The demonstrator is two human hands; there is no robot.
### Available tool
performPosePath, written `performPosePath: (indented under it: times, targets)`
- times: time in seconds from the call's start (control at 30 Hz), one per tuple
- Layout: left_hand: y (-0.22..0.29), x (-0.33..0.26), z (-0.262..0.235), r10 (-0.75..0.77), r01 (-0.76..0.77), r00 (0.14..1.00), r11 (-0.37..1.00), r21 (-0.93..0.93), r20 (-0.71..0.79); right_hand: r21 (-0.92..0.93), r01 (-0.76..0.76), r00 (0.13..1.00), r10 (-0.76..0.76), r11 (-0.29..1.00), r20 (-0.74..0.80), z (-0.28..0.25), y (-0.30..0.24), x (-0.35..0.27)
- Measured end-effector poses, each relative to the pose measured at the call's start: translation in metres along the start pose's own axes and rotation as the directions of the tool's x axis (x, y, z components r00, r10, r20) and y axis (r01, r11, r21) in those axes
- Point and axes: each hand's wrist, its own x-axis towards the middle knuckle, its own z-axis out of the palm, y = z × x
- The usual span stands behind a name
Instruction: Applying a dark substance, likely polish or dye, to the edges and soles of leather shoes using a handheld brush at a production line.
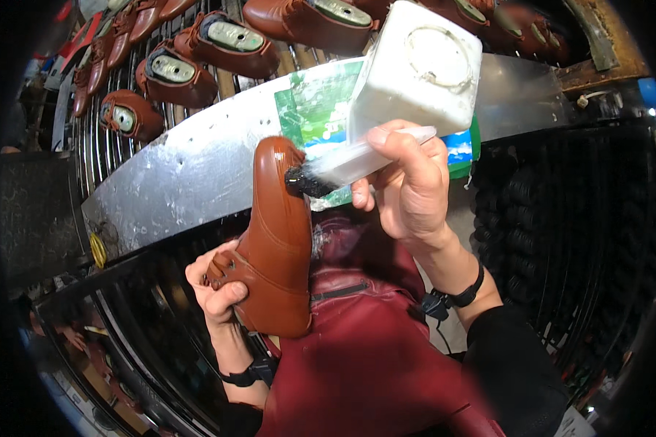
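Note:
A brown leather shoe upper (pixel 280 233) is held tilted on its side, toe pointing away from me, above my dark red apron. My left hand (pixel 219 288) grips it at the laced part, thumb pressed against the leather. In my right hand (pixel 412 171) is a brush with a whitish translucent handle (pixel 357 159), fingers closed round it. Its black bristles (pixel 308 182) touch the right edge of the shoe near the toe. Just beyond my right hand stands a white plastic container (pixel 419 69), a round ring on its top.
A metal ledge (pixel 178 171) curves across in front of me, with a green printed sheet (pixel 306 109) under the container. Behind it, several brown shoes (pixel 226 44) on lasts rest on a roller conveyor. A yellow coil (pixel 98 250) hangs at the left. Dark racks flank me.

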Motion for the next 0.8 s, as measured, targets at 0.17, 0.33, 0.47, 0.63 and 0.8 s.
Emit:
performPosePath:
  times: [0.17,0.33,0.47,0.63,0.8]
  targets:
    - [0.009,0.009,0.017,-0.078,0.076,0.997,0.989,-0.129,-0.009,-0.204,0.089,0.991,-0.068,0.975,0.112,0.001,0.011,-0.038]
    - [0.000,0.016,0.016,-0.086,0.079,0.996,0.969,-0.232,-0.023,-0.250,0.128,0.983,-0.089,0.960,0.162,0.001,0.047,-0.082]
    - [-0.002,0.021,0.003,-0.074,0.070,0.997,0.971,-0.229,-0.009,-0.407,0.364,0.883,-0.173,0.838,0.436,0.005,0.038,-0.113]
    - [0.005,0.022,0.006,-0.051,0.025,0.995,0.961,-0.275,-0.088,-0.429,0.346,0.834,-0.064,0.834,0.548,0.011,0.011,-0.110]
    - [0.014,0.025,0.011,-0.068,0.023,0.990,0.944,-0.328,-0.125,-0.411,0.290,0.905,-0.109,0.864,0.410,0.025,0.021,-0.103]
